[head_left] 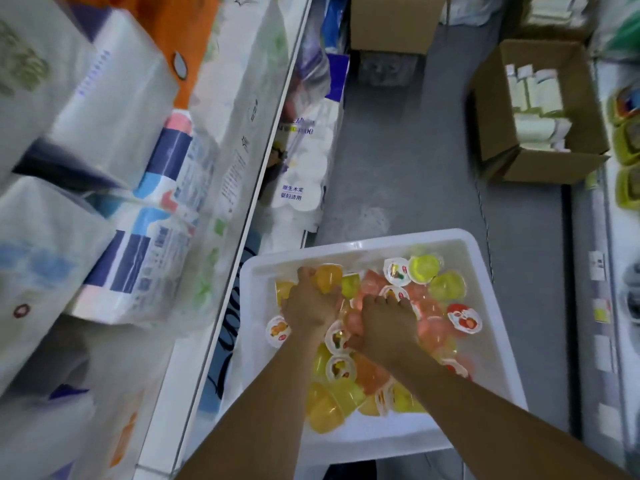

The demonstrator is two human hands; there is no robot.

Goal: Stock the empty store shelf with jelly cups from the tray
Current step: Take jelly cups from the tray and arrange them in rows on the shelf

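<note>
A white plastic tray stands on the floor below me, filled with several jelly cups in yellow, orange, pink and green. My left hand is inside the tray, fingers closed around an orange jelly cup at the tray's far left. My right hand rests palm down on the pile in the middle, fingers curled over a pink jelly cup; the grip itself is hidden under the palm. A green cup lies at the far side of the tray.
A shelf unit on the left has a white edge and holds packs of tissue paper. More tissue packs stand on the grey floor. An open cardboard box sits at the right, another box farther back. Right-hand shelving holds green containers.
</note>
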